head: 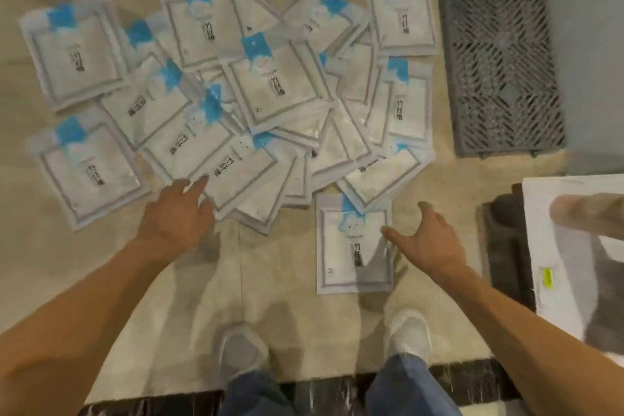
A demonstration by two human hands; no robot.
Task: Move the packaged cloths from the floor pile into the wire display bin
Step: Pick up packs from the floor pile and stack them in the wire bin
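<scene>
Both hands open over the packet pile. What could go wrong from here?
1. The packaged cloths overlap in a loose, glossy heap; a grab by the left hand may drag or shed neighbours.
2. The lone packet under the right hand lies flat on the floor, so it may be hard to pinch up.
3. It lies close to the shoes; stepping forward risks treading on it.

Both bare arms reach down and forward; left hand and right hand spread, fingers relaxed, holding nothing.
</scene>
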